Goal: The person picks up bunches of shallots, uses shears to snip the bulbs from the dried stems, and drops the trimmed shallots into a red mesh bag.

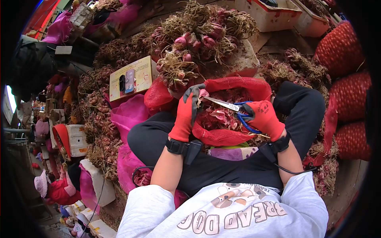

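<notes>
My left hand point(187, 113), in a red glove with dark grey fingers, is closed on a small pinkish shallot point(203, 93). In my right hand point(265, 117), also gloved in red, are scissors point(226, 104) with blue handles. Their blades point left, the tips right by the shallot. Below both hands, between my legs, a red mesh bag point(216, 137) lies with its mouth spread, holding loose skins and trimmings point(218, 118). Just beyond it, bunches of shallots point(186, 43) with dry roots and stalks are heaped up.
A cardboard box point(141, 71) with a phone point(129, 81) on it stands at left, near pink mesh point(129, 115). Full red sacks point(351, 95) are stacked at right. White foam crates point(274, 16) stand at the back. A person in red point(59, 190) is at far left.
</notes>
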Demonstrator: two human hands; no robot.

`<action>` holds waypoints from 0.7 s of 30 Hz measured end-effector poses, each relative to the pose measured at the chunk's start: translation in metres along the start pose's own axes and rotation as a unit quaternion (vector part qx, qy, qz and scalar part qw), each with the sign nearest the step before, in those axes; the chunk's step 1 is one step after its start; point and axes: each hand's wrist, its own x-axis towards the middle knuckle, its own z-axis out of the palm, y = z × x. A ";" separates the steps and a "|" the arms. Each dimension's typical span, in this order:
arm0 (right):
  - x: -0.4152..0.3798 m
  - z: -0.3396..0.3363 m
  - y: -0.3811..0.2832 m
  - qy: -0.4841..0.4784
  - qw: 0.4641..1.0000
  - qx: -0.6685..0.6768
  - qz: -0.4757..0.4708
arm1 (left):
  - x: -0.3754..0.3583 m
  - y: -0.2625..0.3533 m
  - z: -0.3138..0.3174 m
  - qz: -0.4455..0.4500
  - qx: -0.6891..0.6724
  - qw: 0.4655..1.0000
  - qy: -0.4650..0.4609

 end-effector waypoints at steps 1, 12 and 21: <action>0.000 -0.001 -0.001 -0.011 1.000 -0.006 0.005 | 0.001 -0.001 0.000 0.026 0.051 0.998 0.003; 0.001 0.013 -0.004 0.015 0.995 0.087 0.038 | 0.001 -0.005 -0.002 -0.082 -0.224 0.970 -0.047; 0.005 0.026 0.003 0.015 0.981 0.141 0.132 | -0.010 -0.014 0.009 -0.063 -0.152 0.980 -0.112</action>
